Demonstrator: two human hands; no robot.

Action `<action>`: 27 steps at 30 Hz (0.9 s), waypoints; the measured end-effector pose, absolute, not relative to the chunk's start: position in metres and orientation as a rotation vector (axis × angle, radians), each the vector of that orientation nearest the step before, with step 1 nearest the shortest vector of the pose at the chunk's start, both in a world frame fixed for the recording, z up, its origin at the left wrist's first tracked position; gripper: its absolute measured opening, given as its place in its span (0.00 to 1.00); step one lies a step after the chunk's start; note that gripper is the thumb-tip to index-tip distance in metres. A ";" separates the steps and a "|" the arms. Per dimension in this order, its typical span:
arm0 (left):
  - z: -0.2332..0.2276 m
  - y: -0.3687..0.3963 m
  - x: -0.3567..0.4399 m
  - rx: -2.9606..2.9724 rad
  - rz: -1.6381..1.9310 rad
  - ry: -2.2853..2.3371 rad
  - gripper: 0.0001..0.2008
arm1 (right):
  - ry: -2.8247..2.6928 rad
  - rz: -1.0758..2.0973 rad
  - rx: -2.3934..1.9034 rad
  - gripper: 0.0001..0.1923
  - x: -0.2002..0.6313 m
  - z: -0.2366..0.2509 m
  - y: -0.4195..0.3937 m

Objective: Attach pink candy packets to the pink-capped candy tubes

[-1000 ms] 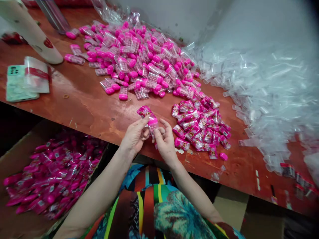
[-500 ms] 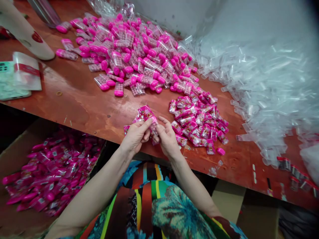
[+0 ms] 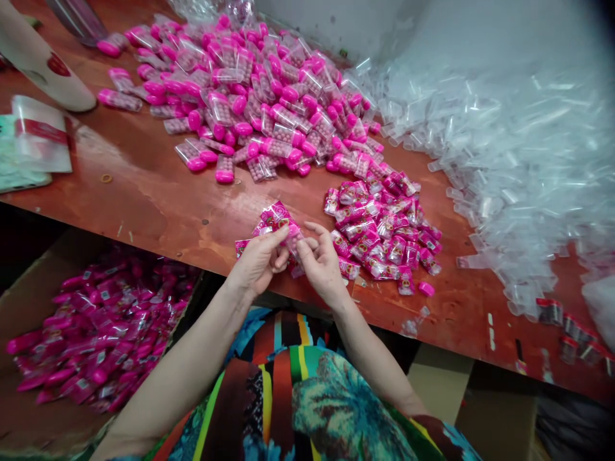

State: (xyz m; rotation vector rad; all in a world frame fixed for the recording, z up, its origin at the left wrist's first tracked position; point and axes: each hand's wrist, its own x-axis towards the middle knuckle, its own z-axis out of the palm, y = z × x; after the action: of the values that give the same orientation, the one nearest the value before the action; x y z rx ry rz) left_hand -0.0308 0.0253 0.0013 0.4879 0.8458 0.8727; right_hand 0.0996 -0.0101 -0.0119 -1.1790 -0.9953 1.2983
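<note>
Near the table's front edge, both hands pinch one small candy container (image 3: 294,239), clear with a pink end. My left hand (image 3: 259,261) grips its left side between thumb and fingers. The right thumb and a finger of my right hand (image 3: 323,264) close on its other side; the index finger sticks out. Printed pink wrappers (image 3: 271,216) lie just behind and partly under the left hand. Right of my right hand is a heap of pink wrapped packets (image 3: 384,234). Fingers hide part of the container.
Behind the hands is a large pile of pink-capped containers (image 3: 235,96). Clear empty tubes (image 3: 500,160) are heaped at the right. A cardboard box of pink packaged items (image 3: 100,326) stands lower left. Red-capped tubes (image 3: 569,349) and a phone (image 3: 22,182) lie toward the edges.
The view has shifted slightly. Both hands stay on the container in nearly the same place, the right thumb now lying closer over it.
</note>
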 end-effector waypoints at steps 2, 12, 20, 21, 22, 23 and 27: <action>-0.001 0.027 -0.029 0.453 0.889 0.832 0.16 | -1.164 1.163 -1.248 0.19 0.099 -0.012 -0.014; 0.002 0.020 -0.017 0.454 0.855 0.822 0.21 | -0.908 1.305 -1.174 0.20 0.099 -0.017 -0.013; -0.001 0.021 -0.013 0.365 0.921 0.952 0.23 | -1.311 0.919 -1.389 0.17 0.098 -0.014 -0.022; -0.002 0.021 -0.011 0.355 0.929 0.970 0.23 | -1.306 0.917 -1.387 0.16 0.099 -0.014 -0.021; -0.003 0.021 -0.009 0.351 0.939 0.985 0.24 | -1.267 0.954 -1.375 0.16 0.099 -0.014 -0.021; -0.003 0.021 -0.008 0.353 0.946 0.992 0.24 | -1.195 1.021 -1.354 0.16 0.099 -0.015 -0.020; -0.005 0.016 -0.008 0.408 0.893 0.941 0.22 | -0.808 1.351 -1.193 0.20 0.100 -0.020 -0.013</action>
State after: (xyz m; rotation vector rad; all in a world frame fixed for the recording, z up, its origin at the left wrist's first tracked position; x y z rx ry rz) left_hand -0.0075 0.0158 -0.0055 0.4076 0.9406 0.8930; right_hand 0.1002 -0.0126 -0.0195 -1.1929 -0.8078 1.3509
